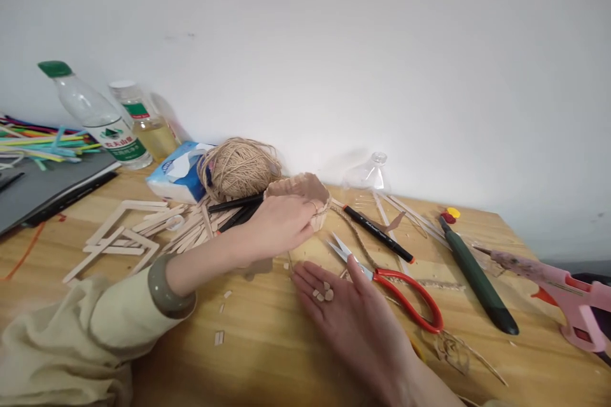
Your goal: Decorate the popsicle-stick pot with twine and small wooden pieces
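Note:
My left hand point(281, 222) reaches across to a small round container with light wooden sides point(305, 184). Its fingers curl down at the container's near right side, and the fingertips are partly hidden. Palm up, my right hand point(351, 324) lies stretched out just in front, with several tiny cut wood pieces point(324, 293) resting loose on it. Behind that hand are red-handled scissors point(410, 299), their blades parted. A few more wood bits point(219, 338) lie on the wooden table point(258, 356).
A twine ball point(243, 168), tissue pack point(179, 172) and two bottles point(119, 140) stand at the back left. Craft sticks point(119, 238) spread left. A black marker point(379, 233), green cutter point(477, 280) and pink glue gun point(563, 292) lie right; a cut bottle top point(375, 172) stands behind.

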The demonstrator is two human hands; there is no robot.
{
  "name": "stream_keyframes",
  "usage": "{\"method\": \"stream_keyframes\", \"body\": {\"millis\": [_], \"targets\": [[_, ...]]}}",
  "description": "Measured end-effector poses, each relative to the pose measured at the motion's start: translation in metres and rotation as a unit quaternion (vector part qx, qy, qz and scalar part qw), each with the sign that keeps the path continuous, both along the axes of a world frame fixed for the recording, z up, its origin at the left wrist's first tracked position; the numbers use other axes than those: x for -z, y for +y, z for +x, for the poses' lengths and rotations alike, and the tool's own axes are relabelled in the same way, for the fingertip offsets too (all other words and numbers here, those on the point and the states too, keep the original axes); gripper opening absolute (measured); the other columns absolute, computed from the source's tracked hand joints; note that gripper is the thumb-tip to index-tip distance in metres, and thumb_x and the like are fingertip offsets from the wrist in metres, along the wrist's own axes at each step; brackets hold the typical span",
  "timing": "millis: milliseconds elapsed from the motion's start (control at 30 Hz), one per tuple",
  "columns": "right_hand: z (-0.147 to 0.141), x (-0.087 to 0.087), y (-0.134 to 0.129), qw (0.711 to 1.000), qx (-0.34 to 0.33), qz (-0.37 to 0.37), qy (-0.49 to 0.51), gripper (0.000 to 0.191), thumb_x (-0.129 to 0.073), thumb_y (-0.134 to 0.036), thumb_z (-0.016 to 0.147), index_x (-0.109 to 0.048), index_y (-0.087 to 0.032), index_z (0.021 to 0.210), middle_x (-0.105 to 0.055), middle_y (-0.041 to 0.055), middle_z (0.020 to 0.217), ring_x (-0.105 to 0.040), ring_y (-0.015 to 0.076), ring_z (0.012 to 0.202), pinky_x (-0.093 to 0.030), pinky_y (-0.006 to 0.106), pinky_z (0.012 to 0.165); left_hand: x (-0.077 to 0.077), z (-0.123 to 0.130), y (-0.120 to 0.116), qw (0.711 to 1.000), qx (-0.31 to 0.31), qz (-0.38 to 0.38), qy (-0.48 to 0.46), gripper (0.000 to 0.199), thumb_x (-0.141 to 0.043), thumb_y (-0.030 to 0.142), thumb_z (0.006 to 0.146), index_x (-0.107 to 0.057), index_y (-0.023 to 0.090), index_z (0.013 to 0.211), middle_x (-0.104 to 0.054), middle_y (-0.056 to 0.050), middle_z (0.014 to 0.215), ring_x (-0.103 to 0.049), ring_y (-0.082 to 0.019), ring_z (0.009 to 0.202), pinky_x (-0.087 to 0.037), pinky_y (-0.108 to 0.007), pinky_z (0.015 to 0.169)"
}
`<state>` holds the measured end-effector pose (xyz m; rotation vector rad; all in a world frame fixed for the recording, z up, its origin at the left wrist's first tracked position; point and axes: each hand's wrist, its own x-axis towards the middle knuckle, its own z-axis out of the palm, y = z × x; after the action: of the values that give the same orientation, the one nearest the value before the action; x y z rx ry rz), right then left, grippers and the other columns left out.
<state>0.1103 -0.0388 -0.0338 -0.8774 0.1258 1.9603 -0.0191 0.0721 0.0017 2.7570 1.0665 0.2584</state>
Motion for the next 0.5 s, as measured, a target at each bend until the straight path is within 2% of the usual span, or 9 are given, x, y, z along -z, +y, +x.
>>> {"method": "stream_keyframes", "body": {"millis": [67,167,233,300,367,433,500], "targets": [[0.004,0.006,-0.007,1.0,-0.017,-0.004,-0.003,0.054,-0.037,-0.046,0.093,-0.066,-0.001,0.093,-0.066,0.0164,0.099,-0.062,0.0212,0.097,-0.042,0.029,0.093,0.002,-0.001,0.003,1.0,0.027,0.001,-0.004,0.032,-0.039,0.023,0.088,-0.054,0.017,0.116,-0.064,-0.011,0.109,-0.057,-0.025,0.103,-0.042,-0.038,0.089],[0.012,0.013,-0.019,0.998,-0.046,0.002,-0.031,0.032,-0.058,-0.032,0.085,-0.068,-0.002,0.093,-0.067,0.0145,0.095,-0.063,0.0189,0.089,-0.047,0.026,0.083,0.004,-0.011,0.004,0.996,0.058,0.034,-0.053,0.035,-0.041,0.024,0.089,-0.05,0.015,0.121,-0.057,-0.011,0.122,-0.046,-0.023,0.117,-0.035,-0.038,0.099],[0.018,0.017,-0.026,0.996,-0.06,0.017,-0.071,0.025,-0.068,-0.023,0.077,-0.068,-0.006,0.095,-0.066,0.0095,0.091,-0.063,0.0132,0.079,-0.049,0.02,0.07,0.005,-0.023,0.0,0.986,0.064,0.076,-0.131,0.031,-0.04,0.023,0.09,-0.053,0.014,0.117,-0.06,-0.009,0.118,-0.046,-0.019,0.116,-0.033,-0.035,0.101],[0.022,0.019,-0.029,0.992,-0.07,0.026,-0.097,0.025,-0.073,-0.02,0.072,-0.069,-0.008,0.094,-0.062,0.0021,0.075,-0.057,0.0059,0.061,-0.043,0.013,0.051,0.007,-0.037,-0.007,0.981,0.048,0.073,-0.174,0.028,-0.038,0.021,0.091,-0.058,0.016,0.109,-0.065,-0.008,0.108,-0.052,-0.017,0.107,-0.038,-0.033,0.097],[0.025,0.02,-0.028,0.992,-0.072,0.027,-0.099,0.023,-0.075,-0.021,0.071,-0.07,-0.008,0.09,-0.052,-0.0043,0.06,-0.045,0.0012,0.046,-0.031,0.009,0.038,0.012,-0.049,-0.015,0.986,0.057,0.045,-0.153,0.027,-0.038,0.021,0.091,-0.061,0.018,0.105,-0.067,-0.007,0.1,-0.057,-0.017,0.095,-0.043,-0.03,0.088],[0.027,0.018,-0.023,0.992,-0.07,0.029,-0.099,0.02,-0.075,-0.023,0.071,-0.07,-0.01,0.085,-0.044,-0.0075,0.054,-0.037,-0.0003,0.041,-0.023,0.009,0.033,0.02,-0.056,-0.022,0.992,0.088,0.007,-0.089,0.026,-0.039,0.023,0.091,-0.063,0.018,0.101,-0.068,-0.007,0.097,-0.058,-0.017,0.091,-0.044,-0.029,0.083],[0.028,0.014,-0.018,0.993,-0.063,0.033,-0.096,0.018,-0.076,-0.024,0.069,-0.07,-0.012,0.081,-0.043,-0.0081,0.053,-0.035,-0.0004,0.04,-0.023,0.008,0.033,0.03,-0.058,-0.028,0.993,0.113,-0.015,-0.036,0.024,-0.04,0.022,0.091,-0.064,0.019,0.097,-0.068,-0.006,0.094,-0.058,-0.017,0.091,-0.044,-0.028,0.082]]}}
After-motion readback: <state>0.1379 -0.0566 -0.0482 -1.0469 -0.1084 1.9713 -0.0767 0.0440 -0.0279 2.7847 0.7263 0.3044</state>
